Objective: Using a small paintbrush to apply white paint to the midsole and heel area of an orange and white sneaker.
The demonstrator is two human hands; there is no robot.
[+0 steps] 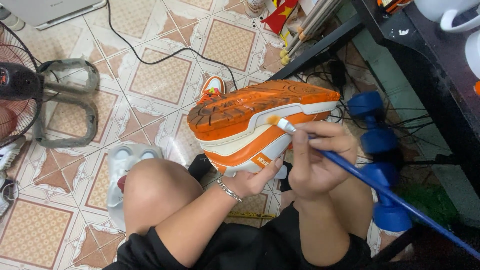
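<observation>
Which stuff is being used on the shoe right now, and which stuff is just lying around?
In use:
orange shoe, held by the left hand
blue-handled brush, held by the right hand

Lying about:
second orange shoe
blue dumbbell
fan
black cable
white shoe

1. Looks like a lived-in room of a home, with work done seated low on the floor.
2. Shows patterned floor tiles (160, 75), a standing fan (20, 85) and a trailing black cable (150, 60).
3. Holds blue dumbbells (380, 165) beside a dark table (440, 75).
</observation>
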